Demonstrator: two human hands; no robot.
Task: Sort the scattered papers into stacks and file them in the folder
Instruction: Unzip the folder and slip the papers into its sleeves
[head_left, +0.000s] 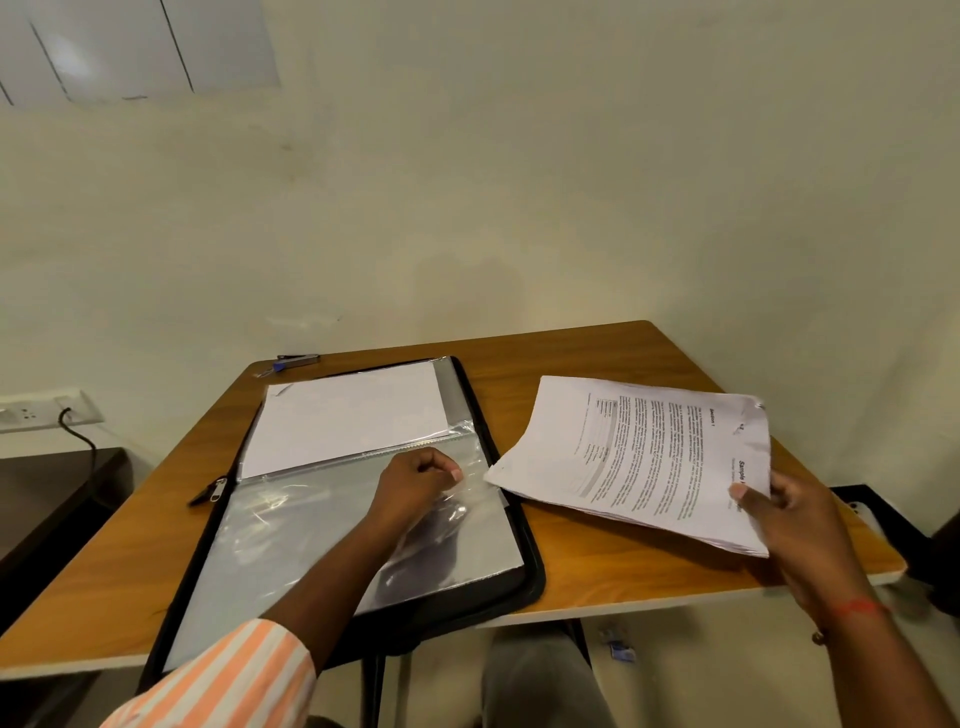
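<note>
Lying open on wooden table (597, 353), black zip folder (531, 566) sits left of centre, clear sleeves exposed. Far sleeve holds white sheet (348, 415). Left hand (415, 480): fingers curled, pinching right edge of near clear sleeve (311, 545). Right hand (795, 525): grips printed paper stack (639, 457) at near corner; stack lifted off table, right of folder, left corner just beside folder rim. Stapler (298, 358) at table's far edge, beyond folder.

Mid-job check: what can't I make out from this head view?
Head view:
- stack of papers: body text too small, blurred.
- right hand: fingers under the stack, hidden by paper.
- clear sleeve: opening hidden by left hand and glare.
- folder: near corner behind striped cuff.
</note>
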